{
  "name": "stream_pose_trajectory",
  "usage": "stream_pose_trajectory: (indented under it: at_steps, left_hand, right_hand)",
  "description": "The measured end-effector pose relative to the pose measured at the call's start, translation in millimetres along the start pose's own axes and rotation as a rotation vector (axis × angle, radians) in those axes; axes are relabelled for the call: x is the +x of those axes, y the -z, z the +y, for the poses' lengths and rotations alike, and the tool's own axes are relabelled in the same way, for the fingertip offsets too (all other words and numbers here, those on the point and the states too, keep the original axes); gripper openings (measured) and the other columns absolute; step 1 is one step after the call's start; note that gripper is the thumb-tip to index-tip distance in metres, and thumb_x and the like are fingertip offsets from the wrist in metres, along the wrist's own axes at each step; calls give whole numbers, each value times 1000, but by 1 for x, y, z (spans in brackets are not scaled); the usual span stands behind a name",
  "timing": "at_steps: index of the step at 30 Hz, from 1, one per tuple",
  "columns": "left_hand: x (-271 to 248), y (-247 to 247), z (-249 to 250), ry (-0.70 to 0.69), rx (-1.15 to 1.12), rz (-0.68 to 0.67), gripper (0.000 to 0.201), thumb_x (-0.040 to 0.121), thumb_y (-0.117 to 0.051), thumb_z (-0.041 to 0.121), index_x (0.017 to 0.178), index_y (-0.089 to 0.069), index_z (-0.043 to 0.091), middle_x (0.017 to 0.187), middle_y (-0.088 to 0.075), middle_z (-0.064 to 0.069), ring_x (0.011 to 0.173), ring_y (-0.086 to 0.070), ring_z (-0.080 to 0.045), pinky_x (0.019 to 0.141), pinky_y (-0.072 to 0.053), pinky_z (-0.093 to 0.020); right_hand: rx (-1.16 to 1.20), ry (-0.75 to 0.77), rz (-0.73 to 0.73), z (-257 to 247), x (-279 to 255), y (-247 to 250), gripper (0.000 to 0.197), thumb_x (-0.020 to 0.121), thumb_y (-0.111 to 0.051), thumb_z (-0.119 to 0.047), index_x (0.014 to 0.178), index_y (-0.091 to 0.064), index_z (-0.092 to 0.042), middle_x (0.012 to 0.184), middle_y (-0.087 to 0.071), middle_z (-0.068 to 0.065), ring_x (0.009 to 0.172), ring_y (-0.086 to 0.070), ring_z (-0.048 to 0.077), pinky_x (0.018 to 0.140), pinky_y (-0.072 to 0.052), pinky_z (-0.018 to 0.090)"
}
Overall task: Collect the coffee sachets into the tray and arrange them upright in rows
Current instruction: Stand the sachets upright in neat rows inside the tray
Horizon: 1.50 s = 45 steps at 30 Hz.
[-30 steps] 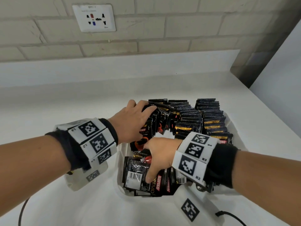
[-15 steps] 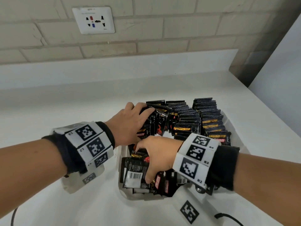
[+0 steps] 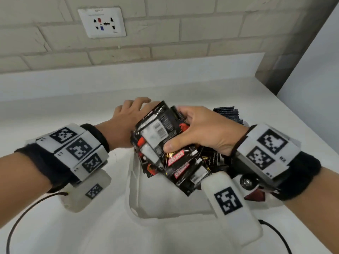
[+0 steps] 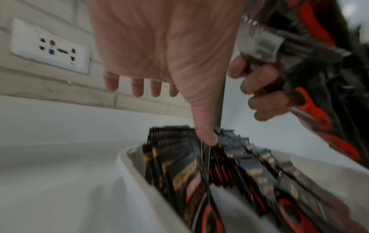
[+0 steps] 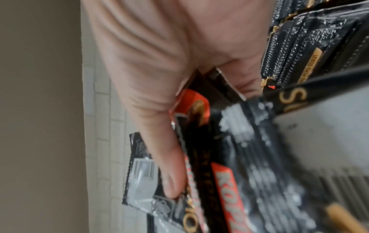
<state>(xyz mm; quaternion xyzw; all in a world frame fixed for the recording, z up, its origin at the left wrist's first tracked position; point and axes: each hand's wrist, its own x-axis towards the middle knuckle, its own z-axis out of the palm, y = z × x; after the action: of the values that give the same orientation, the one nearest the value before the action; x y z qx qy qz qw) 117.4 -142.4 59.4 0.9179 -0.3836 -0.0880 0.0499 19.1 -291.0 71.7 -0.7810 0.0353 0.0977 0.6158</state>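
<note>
My right hand (image 3: 194,132) grips a thick bunch of black coffee sachets (image 3: 156,136), lifted above the near half of the white tray (image 3: 150,204). Its thumb (image 5: 169,173) presses the front of the bunch (image 5: 229,157). My left hand (image 3: 128,116) reaches past the bunch on its left with straight fingers and holds nothing. In the left wrist view, the left hand (image 4: 159,55) points its thumb down at the tops of the upright sachet rows (image 4: 199,165), while the right hand's fingers (image 4: 259,94) curl round the bunch. Upright rows (image 3: 228,115) fill the tray's far end, mostly hidden.
The tray stands on a white counter (image 3: 55,226) against a brick wall with a socket plate (image 3: 101,22). A white panel (image 3: 311,88) bounds the counter on the right. Black cables (image 3: 275,233) trail near the front edge.
My right hand has lifted the loose sachets out of the tray's near end as one bunch. My left hand has left the row it pressed and stretched forward with straight fingers.
</note>
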Motion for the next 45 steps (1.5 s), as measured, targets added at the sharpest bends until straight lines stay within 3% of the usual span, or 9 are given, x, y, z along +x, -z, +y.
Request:
stream_pose_trajectory:
  at_steps: [4, 8, 12, 15, 18, 22, 31, 36, 45]
  left_hand:
    - [-7, 17, -5, 33, -238, 167, 74, 77, -70, 34, 141, -34, 27, 137, -38, 2, 128, -33, -19, 103, -31, -34]
    - [-34, 16, 5, 41, -868, 209, 65, 61, -67, 66, 117, -52, 37, 108, -65, 17, 99, -60, 2, 82, -47, -12]
    - [-51, -14, 30, 38, -1254, 118, 85, 37, -75, 71, 113, -50, 40, 104, -68, 19, 94, -65, 2, 77, -53, -17]
    - [-49, -33, 54, 90, -1424, 67, 87, 47, -71, 60, 125, -42, 37, 117, -61, 12, 98, -65, -1, 81, -54, -23]
    - [-41, -41, 75, 101, -1502, 57, 69, 61, -72, 59, 122, -44, 40, 113, -67, 14, 104, -65, -6, 92, -51, -35]
    - [-37, -42, 94, 104, -1526, 139, 40, 71, -57, 50, 109, -47, 40, 104, -68, 15, 92, -64, 7, 79, -49, -13]
    - [-37, -67, 105, 148, -1521, 303, 17, 90, -55, 26, 107, -55, 27, 101, -71, 5, 93, -68, -11, 76, -53, -21]
    - [-35, -66, 99, 104, -1464, 401, 22, 84, -58, 33, 105, -55, 29, 96, -71, 17, 89, -68, -4, 70, -51, -15]
    - [-27, -64, 84, 137, -1557, 550, 44, 72, -59, 38, 112, -56, 19, 102, -72, -1, 92, -69, -21, 80, -56, -35]
  right_hand:
    - [245, 63, 152, 0, -7, 18, 62, 43, -77, -9, 104, -63, -12, 98, -71, 4, 89, -68, 18, 82, -54, 33]
    - [605, 107, 333, 9, -17, 31, 51, 47, -71, -4, 98, -64, -12, 86, -72, 3, 74, -70, 17, 64, -58, 30]
    - [736, 30, 474, 28, -26, 26, 45, 49, -71, -9, 93, -64, -18, 78, -72, -3, 66, -70, 12, 53, -54, 30]
    - [770, 16, 494, 35, -31, 16, 44, 50, -72, -10, 93, -64, -17, 78, -73, -2, 69, -70, 13, 57, -53, 32]
    - [711, 28, 458, 35, -35, 0, 50, 55, -73, -10, 104, -63, -16, 92, -73, 1, 82, -70, 15, 65, -55, 30]
    - [494, 86, 448, 34, -41, -15, 40, 83, -64, -10, 118, -55, -25, 100, -71, -10, 88, -66, 0, 65, -50, 10]
    - [546, 33, 359, 50, -57, -14, 32, 86, -53, -2, 106, -62, -27, 94, -72, -9, 87, -68, 5, 77, -49, 25]
    - [566, 41, 336, 51, -53, -14, 30, 86, -56, -4, 104, -61, -28, 96, -72, -11, 88, -67, 4, 79, -50, 25]
    - [561, 74, 422, 52, -47, 4, 58, 63, -62, -41, 118, -51, -33, 116, -64, -6, 107, -60, 11, 101, -42, 41]
